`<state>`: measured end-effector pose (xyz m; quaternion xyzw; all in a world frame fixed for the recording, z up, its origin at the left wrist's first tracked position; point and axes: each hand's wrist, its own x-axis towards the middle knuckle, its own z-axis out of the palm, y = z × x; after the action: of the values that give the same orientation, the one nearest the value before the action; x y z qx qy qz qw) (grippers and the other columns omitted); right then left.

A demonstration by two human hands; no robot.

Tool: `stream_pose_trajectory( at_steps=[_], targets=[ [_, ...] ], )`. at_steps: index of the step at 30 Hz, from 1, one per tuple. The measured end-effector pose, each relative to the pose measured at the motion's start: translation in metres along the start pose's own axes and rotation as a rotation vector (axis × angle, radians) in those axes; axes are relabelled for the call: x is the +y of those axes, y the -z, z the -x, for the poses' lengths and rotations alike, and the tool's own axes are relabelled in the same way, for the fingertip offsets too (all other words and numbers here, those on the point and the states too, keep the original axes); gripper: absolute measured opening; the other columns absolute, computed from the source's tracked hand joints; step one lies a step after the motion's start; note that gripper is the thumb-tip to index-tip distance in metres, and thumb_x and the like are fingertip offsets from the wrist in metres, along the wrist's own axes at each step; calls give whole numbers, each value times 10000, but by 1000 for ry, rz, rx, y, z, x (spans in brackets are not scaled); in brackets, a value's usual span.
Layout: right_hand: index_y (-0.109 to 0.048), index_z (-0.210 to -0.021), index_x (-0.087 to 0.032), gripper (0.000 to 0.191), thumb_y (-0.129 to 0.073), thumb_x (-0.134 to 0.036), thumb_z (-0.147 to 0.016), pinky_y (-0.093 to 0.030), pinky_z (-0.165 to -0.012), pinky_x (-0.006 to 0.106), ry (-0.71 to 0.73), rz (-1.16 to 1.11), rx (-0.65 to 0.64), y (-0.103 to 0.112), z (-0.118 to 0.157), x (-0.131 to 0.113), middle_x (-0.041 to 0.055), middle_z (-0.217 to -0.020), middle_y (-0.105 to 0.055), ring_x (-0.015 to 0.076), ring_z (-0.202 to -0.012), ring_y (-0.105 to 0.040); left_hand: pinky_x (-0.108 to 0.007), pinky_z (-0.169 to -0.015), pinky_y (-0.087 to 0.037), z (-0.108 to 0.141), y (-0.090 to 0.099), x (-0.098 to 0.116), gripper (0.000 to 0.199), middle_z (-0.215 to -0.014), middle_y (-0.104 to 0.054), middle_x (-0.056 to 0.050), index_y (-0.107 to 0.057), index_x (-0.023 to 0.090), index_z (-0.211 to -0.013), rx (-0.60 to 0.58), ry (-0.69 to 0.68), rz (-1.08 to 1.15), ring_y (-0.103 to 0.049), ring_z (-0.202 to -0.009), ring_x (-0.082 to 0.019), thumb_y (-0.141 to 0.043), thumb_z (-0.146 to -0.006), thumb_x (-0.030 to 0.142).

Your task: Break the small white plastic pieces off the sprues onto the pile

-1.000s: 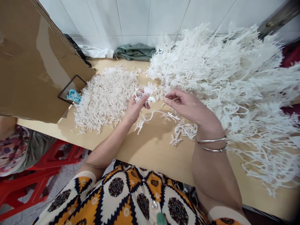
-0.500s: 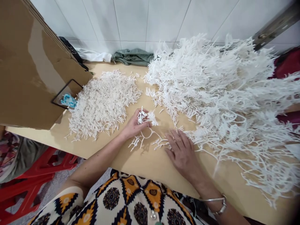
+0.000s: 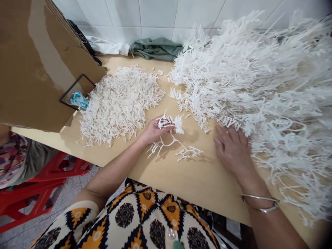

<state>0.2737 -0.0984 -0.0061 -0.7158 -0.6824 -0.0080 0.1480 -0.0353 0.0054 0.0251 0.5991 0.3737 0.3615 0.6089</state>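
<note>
My left hand (image 3: 155,129) is closed around a branching white plastic piece (image 3: 178,124); its thin lower twigs spread just above the table in front of the hand. Farther right, my right hand (image 3: 233,148) lies at the near edge of a large tangled heap of white branched pieces (image 3: 233,79). Its fingers are slightly apart, with the fingertips touching the heap, and nothing shows in its grasp. Left of centre, small white pieces form a lower pile (image 3: 121,103).
A big cardboard box (image 3: 46,79) stands at the left, with a black wire frame (image 3: 62,100) and something blue (image 3: 79,100) beside it. Green cloth (image 3: 157,49) and white cloth (image 3: 109,46) lie along the tiled wall. Red stools (image 3: 38,193) and part of a person are at lower left.
My right hand has moved right, away from the twigs of the held piece, to the heap's edge. The left hand keeps its hold. The camera view has shifted slightly.
</note>
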Motion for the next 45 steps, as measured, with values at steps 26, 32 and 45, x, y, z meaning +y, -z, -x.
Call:
stream_pose_trajectory(
  at_steps=[26, 32, 45],
  targets=[
    [-670, -909, -262, 216, -826, -380, -817, -578, -880, 349, -337, -1460, 43, -10, -34, -116, -18, -875, -717, 155, -829, -691, -277, -807, -547, 3, -9, -3, 335, -920, -776, -50, -807, 178, -898, 15, -124, -210, -718, -840, -150, -855, -833, 503],
    [-686, -924, -256, 190, -820, -383, -878, -572, -872, 334, -289, -1492, 36, -16, -35, -113, -26, -863, -731, 144, -824, -713, -284, -830, -541, 3, -4, 7, 343, -901, -736, -43, -773, 168, -905, 19, -139, -220, -689, -833, -139, -808, -871, 507],
    [-695, -1160, -301, 297, -803, -388, -897, -615, -937, 386, -102, -1302, 65, -10, -31, -112, 23, -1108, -764, 178, -953, -727, -237, -648, -491, 3, 0, 2, 399, -683, -658, 20, -673, 157, -833, 49, 74, -59, -569, -600, -80, -878, -761, 492]
  ],
)
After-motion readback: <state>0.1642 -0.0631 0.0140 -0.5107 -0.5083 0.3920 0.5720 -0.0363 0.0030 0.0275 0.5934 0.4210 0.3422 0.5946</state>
